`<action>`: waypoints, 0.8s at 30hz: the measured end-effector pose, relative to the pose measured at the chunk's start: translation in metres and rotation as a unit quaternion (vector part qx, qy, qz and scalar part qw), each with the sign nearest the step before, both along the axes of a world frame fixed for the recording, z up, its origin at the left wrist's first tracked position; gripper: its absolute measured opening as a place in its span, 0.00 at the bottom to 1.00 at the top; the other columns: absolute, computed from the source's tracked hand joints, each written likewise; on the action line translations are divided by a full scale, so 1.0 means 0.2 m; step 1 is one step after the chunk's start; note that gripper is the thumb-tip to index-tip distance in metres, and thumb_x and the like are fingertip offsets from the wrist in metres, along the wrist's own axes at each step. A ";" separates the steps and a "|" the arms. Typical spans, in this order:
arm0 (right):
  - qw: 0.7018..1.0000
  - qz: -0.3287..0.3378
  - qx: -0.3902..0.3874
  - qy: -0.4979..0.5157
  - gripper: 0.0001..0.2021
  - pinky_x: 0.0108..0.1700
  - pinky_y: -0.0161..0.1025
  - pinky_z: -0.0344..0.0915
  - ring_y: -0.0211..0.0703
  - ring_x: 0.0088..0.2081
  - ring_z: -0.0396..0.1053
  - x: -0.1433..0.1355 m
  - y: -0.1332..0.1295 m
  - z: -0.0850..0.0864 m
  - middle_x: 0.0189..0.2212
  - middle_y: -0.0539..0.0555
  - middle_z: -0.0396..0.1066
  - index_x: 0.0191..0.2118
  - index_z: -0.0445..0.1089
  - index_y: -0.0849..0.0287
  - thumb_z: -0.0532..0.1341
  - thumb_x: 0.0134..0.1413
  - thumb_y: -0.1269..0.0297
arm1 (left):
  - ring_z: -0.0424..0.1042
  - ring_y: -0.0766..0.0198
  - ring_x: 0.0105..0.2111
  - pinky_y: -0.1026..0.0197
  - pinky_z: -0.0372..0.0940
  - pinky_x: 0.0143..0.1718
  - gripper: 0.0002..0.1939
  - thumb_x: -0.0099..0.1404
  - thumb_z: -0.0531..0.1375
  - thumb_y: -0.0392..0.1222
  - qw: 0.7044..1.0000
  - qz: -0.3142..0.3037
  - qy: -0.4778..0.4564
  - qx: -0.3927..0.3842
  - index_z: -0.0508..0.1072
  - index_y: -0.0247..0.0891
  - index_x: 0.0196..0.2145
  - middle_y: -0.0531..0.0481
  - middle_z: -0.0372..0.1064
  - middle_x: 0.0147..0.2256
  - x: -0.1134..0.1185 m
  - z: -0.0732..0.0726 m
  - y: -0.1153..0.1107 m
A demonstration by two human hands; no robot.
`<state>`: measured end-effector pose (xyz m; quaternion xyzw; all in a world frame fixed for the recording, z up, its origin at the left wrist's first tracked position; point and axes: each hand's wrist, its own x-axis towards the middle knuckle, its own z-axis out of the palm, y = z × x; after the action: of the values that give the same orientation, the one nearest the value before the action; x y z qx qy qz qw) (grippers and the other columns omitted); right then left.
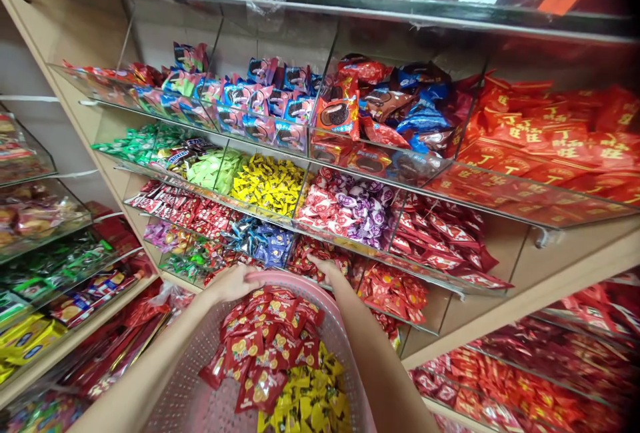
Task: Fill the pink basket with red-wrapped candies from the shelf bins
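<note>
A round pink plastic basket with a perforated wall point(200, 380) sits low in the middle of the view, tipped toward the sloping shelves of sweets. Inside it lies a heap of small red foil sweet packets with yellow print point(267, 346), spilling from the far rim down toward the near side, and below them a cluster of yellow wrapped sweets point(310, 400).

The left hand point(234, 282) grips the far rim of the basket, fingers curled over its edge. The right hand point(325, 265) reaches just beyond the far rim, its fingers resting at the edge of a clear acrylic shelf bin point(440, 280); whether it is clenched on a packet or lying loose cannot be told, since the fingertips are hidden among the wrappers.

Just beyond the basket, that bin holds more red packets with yellow print point(395, 290). Beyond the basket to the left are blue wrapped sweets point(263, 240). One tier above the basket lie purple and white wrapped sweets point(360, 210), red and white ones point(320, 203), yellow sweets point(270, 183) and pale green ones point(213, 168). Higher above the basket are blue cookie packs point(260, 106) and red cookie packs point(340, 113). Far right of the basket, up high, are stacked flat red packets with gold characters point(545, 133).
</note>
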<state>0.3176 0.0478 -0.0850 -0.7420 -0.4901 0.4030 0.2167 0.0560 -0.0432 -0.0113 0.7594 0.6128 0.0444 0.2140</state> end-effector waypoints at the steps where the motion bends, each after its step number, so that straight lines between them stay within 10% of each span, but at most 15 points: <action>1: 1.000 -0.007 -0.009 0.008 0.28 0.27 0.36 0.64 0.45 0.33 0.69 0.00 -0.01 0.00 0.38 0.63 0.70 0.45 0.64 0.65 0.61 0.42 0.48 | 0.70 0.59 0.32 0.65 0.57 0.28 0.28 0.54 0.47 0.65 1.000 0.005 -0.001 -0.003 0.71 0.47 0.42 0.51 0.71 0.30 0.00 0.01 0.00; 18: 0.986 -0.083 -0.111 0.091 0.13 0.33 0.37 0.67 0.35 0.33 0.67 0.01 -0.01 0.01 0.37 0.53 0.67 0.43 0.64 0.63 0.54 0.57 0.60 | 0.70 0.58 0.32 0.64 0.56 0.28 0.25 0.54 0.48 0.65 1.000 0.003 0.014 0.005 0.71 0.45 0.37 0.51 0.71 0.30 0.01 0.00 0.01; 24: 0.980 -0.099 -0.111 0.133 0.16 0.18 0.31 0.60 0.33 0.16 0.60 0.00 0.00 0.02 0.17 0.46 0.64 0.34 0.64 0.64 0.66 0.42 0.59 | 0.70 0.58 0.33 0.64 0.57 0.30 0.26 0.54 0.49 0.64 1.000 0.005 0.009 0.001 0.72 0.46 0.40 0.50 0.72 0.31 0.03 0.02 0.00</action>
<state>0.3171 0.0485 -0.0811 -0.7461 -0.3329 0.5267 0.2348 0.0629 -0.0438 -0.0078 0.7571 0.6181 0.0389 0.2078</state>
